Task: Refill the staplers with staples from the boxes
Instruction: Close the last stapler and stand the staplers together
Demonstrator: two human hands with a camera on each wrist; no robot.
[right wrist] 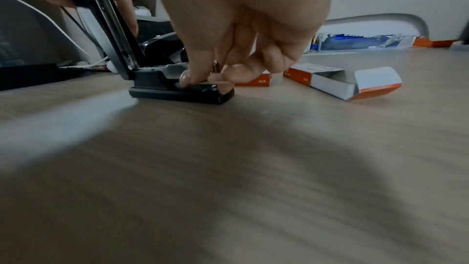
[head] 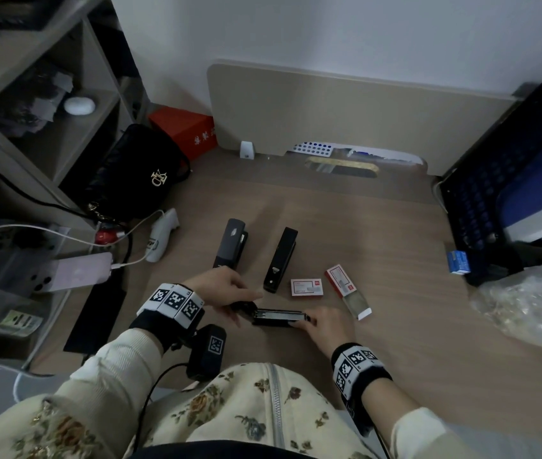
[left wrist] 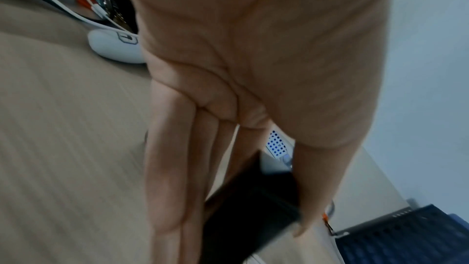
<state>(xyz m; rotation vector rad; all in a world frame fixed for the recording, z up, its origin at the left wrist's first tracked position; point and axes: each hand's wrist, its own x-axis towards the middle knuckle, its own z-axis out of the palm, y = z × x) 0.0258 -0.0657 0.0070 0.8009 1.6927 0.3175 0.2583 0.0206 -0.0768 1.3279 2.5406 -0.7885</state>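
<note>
An open black stapler (head: pixel 277 318) lies on the desk (head: pixel 395 342) right before me, its metal staple channel facing up. My left hand (head: pixel 246 301) pinches its raised lid (left wrist: pixel 253 204) between thumb and fingers. My right hand (head: pixel 306 321) pinches the stapler's front end (right wrist: pixel 203 87) with curled fingers. Two more black staplers (head: pixel 231 243) (head: pixel 281 260) lie shut farther back. To the right sit a closed red-and-white staple box (head: pixel 307 287) and an open staple box (head: pixel 340 279) with its tray (head: pixel 357 304) slid out.
A black handbag (head: pixel 137 173), a white device (head: pixel 161 238) and a charging phone (head: pixel 77 271) crowd the left. A black crate (head: pixel 495 193), a small blue box (head: pixel 458 261) and a crinkled plastic bag (head: pixel 528 306) fill the right. A beige divider panel (head: pixel 329 107) backs the desk.
</note>
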